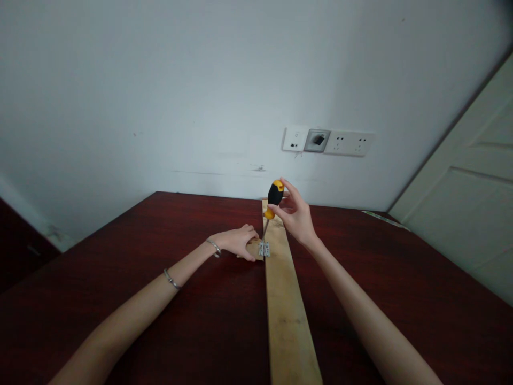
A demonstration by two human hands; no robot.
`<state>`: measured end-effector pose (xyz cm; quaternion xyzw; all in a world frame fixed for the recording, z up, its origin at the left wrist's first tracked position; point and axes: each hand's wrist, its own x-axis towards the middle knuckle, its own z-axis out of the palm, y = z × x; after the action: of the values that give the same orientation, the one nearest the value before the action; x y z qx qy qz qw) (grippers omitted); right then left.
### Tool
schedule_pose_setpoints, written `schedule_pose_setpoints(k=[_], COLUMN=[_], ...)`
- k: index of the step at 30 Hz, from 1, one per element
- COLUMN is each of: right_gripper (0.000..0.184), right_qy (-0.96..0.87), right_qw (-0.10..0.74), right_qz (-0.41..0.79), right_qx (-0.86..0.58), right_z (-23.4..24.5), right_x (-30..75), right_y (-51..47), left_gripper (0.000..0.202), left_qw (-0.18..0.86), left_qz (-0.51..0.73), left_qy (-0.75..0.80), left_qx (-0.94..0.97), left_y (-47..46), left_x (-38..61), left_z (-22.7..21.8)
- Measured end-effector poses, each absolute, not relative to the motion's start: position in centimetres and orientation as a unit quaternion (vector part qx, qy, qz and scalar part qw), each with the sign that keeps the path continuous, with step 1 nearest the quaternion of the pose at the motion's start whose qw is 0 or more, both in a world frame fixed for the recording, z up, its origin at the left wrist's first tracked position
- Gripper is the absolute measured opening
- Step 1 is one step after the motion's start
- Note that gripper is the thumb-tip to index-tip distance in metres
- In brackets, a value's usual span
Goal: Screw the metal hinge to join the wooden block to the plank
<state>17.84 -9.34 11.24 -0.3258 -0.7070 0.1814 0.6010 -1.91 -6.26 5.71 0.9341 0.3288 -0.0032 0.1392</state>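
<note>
Right hand closed around the black-and-yellow handle of a screwdriver, shaft angled down, tip at a small metal hinge. The hinge sits on the left edge of a long pale plank lying lengthwise on the dark red tabletop. Left hand is curled over a small wooden block butted against the plank at the hinge (thin bracelet at the wrist). Socket strip on the wall behind.

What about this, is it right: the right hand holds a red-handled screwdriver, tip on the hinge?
No. In the head view the right hand holds a black-and-yellow-handled screwdriver, not red, tip on the hinge.
</note>
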Motion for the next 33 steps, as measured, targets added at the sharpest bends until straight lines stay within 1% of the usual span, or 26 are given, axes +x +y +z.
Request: schedule_pose_setpoints(k=[22, 33], right_gripper=[0.066, 0.066], right_qy=[-0.711, -0.716], right_qw=[0.594, 0.595], right_qz=[0.191, 0.168], right_qx=[-0.325, -0.324], right_z=[10.96, 10.83], right_x=[17.75, 17.53], right_y=[-9.21, -9.29], left_gripper=[0.063, 0.064], left_qw=[0.151, 0.131], left_qz=[0.001, -0.001], left_qy=[0.332, 0.331], left_qx=[0.931, 0.934], left_y=[-6.14, -6.27], left_x=[-1.95, -1.87], left_z=[5.52, 5.54])
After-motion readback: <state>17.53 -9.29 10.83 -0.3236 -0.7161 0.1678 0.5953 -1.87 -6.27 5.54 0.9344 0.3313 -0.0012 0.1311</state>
